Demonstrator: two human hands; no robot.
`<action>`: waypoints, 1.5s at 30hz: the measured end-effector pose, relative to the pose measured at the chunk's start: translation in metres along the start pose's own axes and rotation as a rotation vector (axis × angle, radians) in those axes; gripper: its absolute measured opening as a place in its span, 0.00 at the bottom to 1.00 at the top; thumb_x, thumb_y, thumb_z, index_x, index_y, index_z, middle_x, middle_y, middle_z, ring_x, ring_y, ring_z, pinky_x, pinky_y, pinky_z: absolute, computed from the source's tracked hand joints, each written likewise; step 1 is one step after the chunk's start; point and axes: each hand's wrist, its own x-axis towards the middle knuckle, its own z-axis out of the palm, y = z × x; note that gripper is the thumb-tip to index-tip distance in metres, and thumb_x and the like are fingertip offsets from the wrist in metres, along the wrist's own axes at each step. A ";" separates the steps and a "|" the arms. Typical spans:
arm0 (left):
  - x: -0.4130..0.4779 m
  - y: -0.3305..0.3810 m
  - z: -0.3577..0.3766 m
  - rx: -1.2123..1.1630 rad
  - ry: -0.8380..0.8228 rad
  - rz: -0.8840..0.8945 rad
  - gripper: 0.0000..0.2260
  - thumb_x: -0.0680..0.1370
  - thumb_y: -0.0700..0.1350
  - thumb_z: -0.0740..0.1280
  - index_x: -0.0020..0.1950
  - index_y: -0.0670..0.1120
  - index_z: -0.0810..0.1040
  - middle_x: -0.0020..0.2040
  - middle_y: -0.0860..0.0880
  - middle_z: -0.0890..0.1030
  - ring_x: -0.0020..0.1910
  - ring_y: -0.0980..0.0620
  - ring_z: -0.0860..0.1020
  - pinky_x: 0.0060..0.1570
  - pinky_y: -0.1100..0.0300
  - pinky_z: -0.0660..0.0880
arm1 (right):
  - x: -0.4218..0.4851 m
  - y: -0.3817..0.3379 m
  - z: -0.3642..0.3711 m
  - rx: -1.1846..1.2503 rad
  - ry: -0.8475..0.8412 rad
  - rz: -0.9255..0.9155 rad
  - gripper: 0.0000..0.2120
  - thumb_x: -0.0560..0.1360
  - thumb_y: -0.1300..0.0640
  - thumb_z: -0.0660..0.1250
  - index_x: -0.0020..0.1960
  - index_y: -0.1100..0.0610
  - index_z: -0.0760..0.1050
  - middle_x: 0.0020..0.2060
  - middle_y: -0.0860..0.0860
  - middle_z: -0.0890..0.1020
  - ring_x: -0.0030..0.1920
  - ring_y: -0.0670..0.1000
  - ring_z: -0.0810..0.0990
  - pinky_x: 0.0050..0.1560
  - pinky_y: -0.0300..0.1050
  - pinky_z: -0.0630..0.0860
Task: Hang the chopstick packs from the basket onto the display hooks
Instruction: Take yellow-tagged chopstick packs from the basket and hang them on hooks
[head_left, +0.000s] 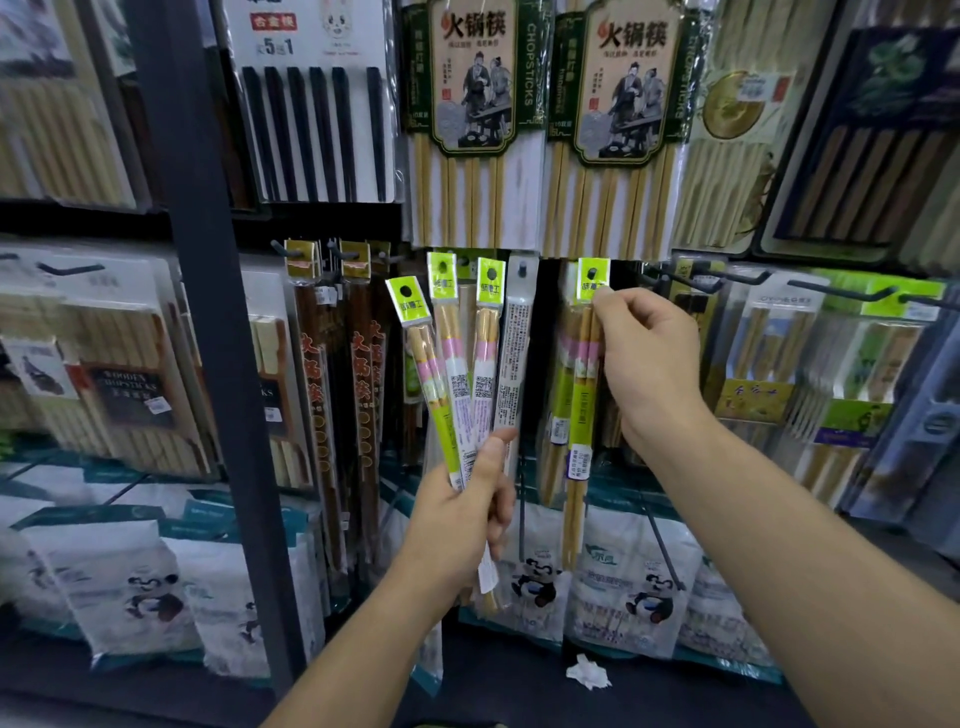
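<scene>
Gripping a fan of four slim chopstick packs (457, 364) by their lower ends, the left hand (462, 514) has its fingers curled round them and its thumb pressed across the front. Three of these packs show lime-green headers, and the fourth is turned to its white printed back. To the right, the right hand (649, 358) pinches a fifth pack (579, 395) just below its green header, between thumb and fingertips, and holds it upright against the display. Whether the header's hole is already on a hook cannot be told. More packs of the same kind hang directly behind it. Dark wire hooks (841, 291) jut out further right, over other hanging goods. Large hot-pot chopstick packs (467, 104) hang in the row above, and panda-printed bags (639, 597) stand on the shelf below. Beside the bags lies a crumpled white paper (587, 673).
</scene>
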 end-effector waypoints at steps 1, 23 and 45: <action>0.000 -0.001 -0.001 -0.003 0.005 0.005 0.25 0.76 0.65 0.65 0.66 0.52 0.79 0.32 0.48 0.74 0.26 0.52 0.69 0.27 0.59 0.72 | 0.001 0.000 0.000 -0.005 0.004 -0.001 0.16 0.80 0.54 0.67 0.35 0.57 0.79 0.29 0.50 0.74 0.33 0.47 0.72 0.36 0.41 0.73; -0.004 0.007 0.000 0.006 0.081 0.048 0.16 0.82 0.53 0.66 0.53 0.39 0.76 0.36 0.48 0.79 0.29 0.50 0.75 0.28 0.58 0.76 | -0.004 0.013 0.000 -0.079 0.066 0.036 0.11 0.81 0.54 0.66 0.41 0.53 0.82 0.34 0.44 0.81 0.32 0.36 0.76 0.32 0.25 0.70; -0.002 0.009 -0.002 0.054 0.070 -0.027 0.14 0.80 0.56 0.64 0.51 0.48 0.84 0.35 0.55 0.78 0.35 0.55 0.77 0.39 0.64 0.78 | -0.001 -0.008 0.000 -0.007 -0.004 -0.058 0.15 0.81 0.54 0.66 0.36 0.56 0.80 0.31 0.50 0.77 0.34 0.46 0.75 0.37 0.37 0.74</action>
